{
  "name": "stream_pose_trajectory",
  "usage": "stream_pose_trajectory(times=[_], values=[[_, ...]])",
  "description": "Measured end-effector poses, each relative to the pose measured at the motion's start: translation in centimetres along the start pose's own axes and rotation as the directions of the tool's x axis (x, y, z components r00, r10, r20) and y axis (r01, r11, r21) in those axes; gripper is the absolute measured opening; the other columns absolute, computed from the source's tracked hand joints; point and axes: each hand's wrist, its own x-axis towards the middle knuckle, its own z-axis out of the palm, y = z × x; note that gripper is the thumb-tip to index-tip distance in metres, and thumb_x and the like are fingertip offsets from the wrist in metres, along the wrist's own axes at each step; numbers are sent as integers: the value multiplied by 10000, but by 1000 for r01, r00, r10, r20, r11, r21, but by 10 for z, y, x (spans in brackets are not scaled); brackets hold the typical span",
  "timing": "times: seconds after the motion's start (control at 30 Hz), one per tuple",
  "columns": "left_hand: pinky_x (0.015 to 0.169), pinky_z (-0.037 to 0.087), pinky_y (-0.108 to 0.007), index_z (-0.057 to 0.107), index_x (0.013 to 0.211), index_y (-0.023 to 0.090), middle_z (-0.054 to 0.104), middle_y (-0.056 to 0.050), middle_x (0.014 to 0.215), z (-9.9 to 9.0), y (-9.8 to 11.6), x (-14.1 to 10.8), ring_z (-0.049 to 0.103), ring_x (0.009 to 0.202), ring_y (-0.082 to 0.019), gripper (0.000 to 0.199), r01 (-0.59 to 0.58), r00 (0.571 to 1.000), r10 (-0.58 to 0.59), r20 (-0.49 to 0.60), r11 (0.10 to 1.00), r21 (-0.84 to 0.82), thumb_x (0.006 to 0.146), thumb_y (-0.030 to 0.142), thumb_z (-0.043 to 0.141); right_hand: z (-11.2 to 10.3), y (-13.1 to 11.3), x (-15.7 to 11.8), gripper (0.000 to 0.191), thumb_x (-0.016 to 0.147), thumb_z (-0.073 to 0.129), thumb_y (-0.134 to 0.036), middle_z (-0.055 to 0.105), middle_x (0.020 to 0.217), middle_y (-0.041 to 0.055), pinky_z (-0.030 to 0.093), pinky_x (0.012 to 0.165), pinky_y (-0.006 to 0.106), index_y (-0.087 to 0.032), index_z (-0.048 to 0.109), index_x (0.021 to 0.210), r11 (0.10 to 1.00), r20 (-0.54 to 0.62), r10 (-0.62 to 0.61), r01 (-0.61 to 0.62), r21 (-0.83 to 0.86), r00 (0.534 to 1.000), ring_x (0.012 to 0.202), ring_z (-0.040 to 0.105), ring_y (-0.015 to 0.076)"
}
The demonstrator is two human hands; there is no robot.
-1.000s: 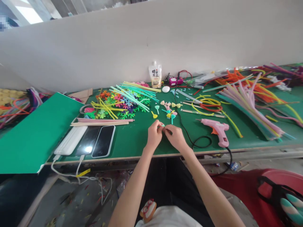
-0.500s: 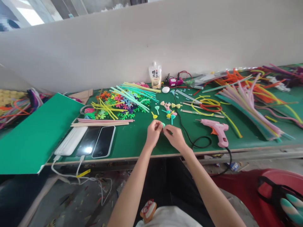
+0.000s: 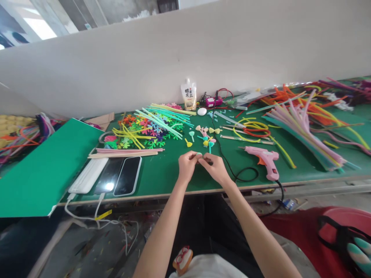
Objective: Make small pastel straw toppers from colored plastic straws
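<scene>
Just over the front part of the green tabletop, my left hand (image 3: pixel 186 166) and my right hand (image 3: pixel 216 168) meet fingertip to fingertip. Between them shows a small mint-green piece (image 3: pixel 198 155), mostly hidden by the fingers; my left thumb and forefinger pinch it. The fingers of my right hand are also closed at its edge, and what they grip is too small to make out. Beyond the hands lie a yellow stemmed piece (image 3: pixel 188 143), a mint stemmed piece (image 3: pixel 191 134), a pale yellow bow shape (image 3: pixel 215 131) and a little cluster of similar pink, yellow and teal pieces.
A pink glue gun (image 3: pixel 265 157) lies at right, its black cord (image 3: pixel 246 178) looping near my right hand. Pipe cleaners (image 3: pixel 307 131) fan out farther right. At left are a phone (image 3: pixel 128 176), a white power bank (image 3: pixel 88 176) and a green board (image 3: pixel 49 170). A pouch (image 3: pixel 189 95) stands behind.
My hands stay together at nearly the same spot, with the fingers slightly shifted around the mint-green piece. The view has tilted a little; the things on the table lie as before.
</scene>
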Motion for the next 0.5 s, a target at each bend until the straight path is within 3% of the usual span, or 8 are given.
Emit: stream_pose_trajectory(times=[0.23, 0.37, 0.5], values=[[533, 424, -200, 626, 675, 138, 585, 17, 561, 0, 0, 0, 527, 536, -102, 141, -20, 995, 18, 102, 1000, 20, 716, 269, 595, -1, 3, 3, 288, 767, 455, -346, 493, 529, -3, 302, 528, 230, -180, 440, 533, 999, 61, 38, -37, -16, 997, 515, 417, 110], [583, 461, -216, 633, 913, 145, 619, 2, 651, 0, 2, 0, 557, 572, -110, 234, -53, 982, 52, 179, 999, 1, 768, 310, 553, -2, 4, 3, 308, 789, 416, -360, 475, 521, -4, 313, 523, 228, -188, 415, 534, 999, 29, 29, -29, 18, 999, 510, 424, 110], [631, 479, -234, 639, 936, 141, 659, -35, 766, -1, 1, 0, 585, 629, -126, 272, -82, 972, 75, 224, 996, 21, 790, 344, 531, -3, 4, 3, 316, 799, 387, -360, 440, 503, -12, 312, 511, 227, -194, 387, 530, 998, -11, 40, -40, 38, 999, 495, 404, 103]])
